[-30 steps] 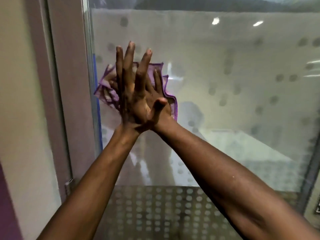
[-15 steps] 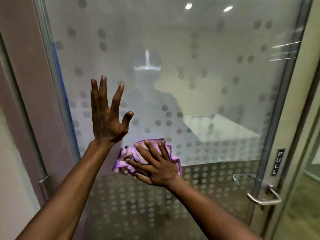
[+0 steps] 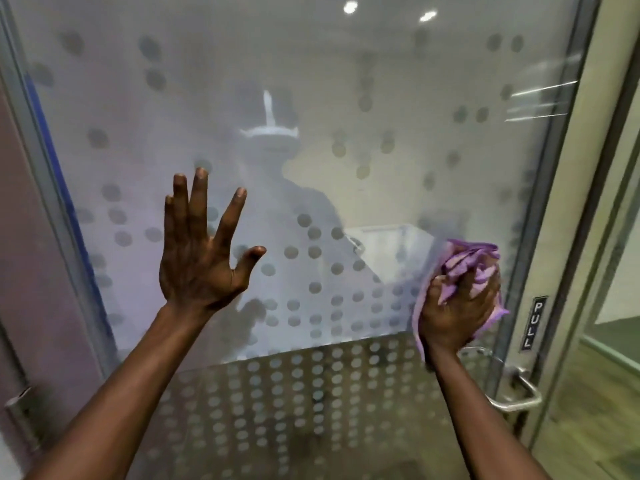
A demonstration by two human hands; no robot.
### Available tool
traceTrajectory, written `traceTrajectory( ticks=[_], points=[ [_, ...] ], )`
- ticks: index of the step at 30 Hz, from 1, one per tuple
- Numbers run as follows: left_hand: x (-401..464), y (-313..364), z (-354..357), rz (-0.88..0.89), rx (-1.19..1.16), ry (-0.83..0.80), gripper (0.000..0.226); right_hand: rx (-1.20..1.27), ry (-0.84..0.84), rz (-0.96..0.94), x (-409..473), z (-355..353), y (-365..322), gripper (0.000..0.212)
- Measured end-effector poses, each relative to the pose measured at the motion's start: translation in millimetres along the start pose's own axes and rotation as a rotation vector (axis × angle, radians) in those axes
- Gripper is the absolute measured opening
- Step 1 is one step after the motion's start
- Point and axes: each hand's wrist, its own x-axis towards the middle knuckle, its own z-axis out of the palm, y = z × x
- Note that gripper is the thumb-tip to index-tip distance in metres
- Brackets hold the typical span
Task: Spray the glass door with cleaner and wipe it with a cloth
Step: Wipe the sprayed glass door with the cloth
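A frosted glass door [image 3: 398,98] with a dotted pattern fills the view. My left hand [image 3: 201,258] is spread with straight fingers against the glass at the centre left. My right hand [image 3: 457,306] grips a bunched purple cloth [image 3: 467,261] and holds it on the glass near the door's right edge, just above the handle. No spray bottle is in view.
A metal lever handle [image 3: 519,393] sits at the lower right, below a small PULL label [image 3: 535,322]. The door's metal frame [image 3: 568,188] runs up the right side. A hinge [image 3: 20,414] and a wall lie to the left.
My right hand has swept the cloth from the lower centre of the glass to the right edge. My left hand, earlier stacked over the right on the cloth, now stays flat on the glass.
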Motion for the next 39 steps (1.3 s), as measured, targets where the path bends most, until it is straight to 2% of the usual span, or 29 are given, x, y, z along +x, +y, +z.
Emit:
traceTrajectory(
  ticks=[3,4,6,9,12,15,18,22,24,29,33,35,39],
  points=[
    [-0.5,0.6,0.4,0.016,-0.009,0.014,0.081,-0.008,0.116,0.310,10.5,14.3,-29.0,0.062],
    [-0.5,0.8,0.9,0.021,-0.013,0.016,0.082,-0.008,0.139,0.360,9.1,17.6,-44.4,0.062],
    [-0.3,1.2,2.0,0.028,-0.039,0.022,0.083,-0.014,0.123,0.312,-5.1,18.8,-81.4,0.065],
    [-0.8,0.9,0.6,0.055,-0.111,0.045,0.086,0.014,0.007,0.048,-45.5,16.1,-139.2,0.067],
    [-1.1,-1.8,-6.2,0.070,-0.292,0.084,0.090,0.056,-0.149,-0.249,-83.5,14.5,-195.3,0.072],
    [0.5,-5.8,-16.2,0.024,-0.460,0.080,0.084,0.146,-0.241,-0.707,-118.5,12.4,-225.2,0.063],
    [-3.4,-13.1,-26.4,0.013,-0.387,0.017,0.077,0.205,-0.308,-1.022,-123.1,14.6,-230.3,0.056],
    [-9.4,-24.2,-38.5,0.034,-0.225,0.043,0.069,0.231,-0.297,-1.315,-60.7,19.2,-261.5,0.067],
    [-2.2,-24.7,-42.2,0.033,-0.250,0.089,0.071,0.208,-0.246,-1.283,-19.7,16.3,-300.1,0.065],
    [25.0,-22.7,-52.9,-0.003,-0.467,0.060,0.090,0.104,-0.154,-1.060,34.6,8.2,-386.8,0.064],
    [43.0,-36.5,-56.8,-0.014,-0.412,0.129,0.094,0.085,-0.175,-1.045,32.4,7.6,-392.0,0.064],
    [31.7,-39.2,-57.6,-0.017,-0.389,0.110,0.096,0.083,-0.179,-1.050,25.0,7.6,-386.7,0.065],
    [6.8,-31.4,-57.3,-0.088,-0.419,0.107,0.098,0.204,-0.178,-1.114,-15.2,12.5,-362.2,0.061]
  ],
)
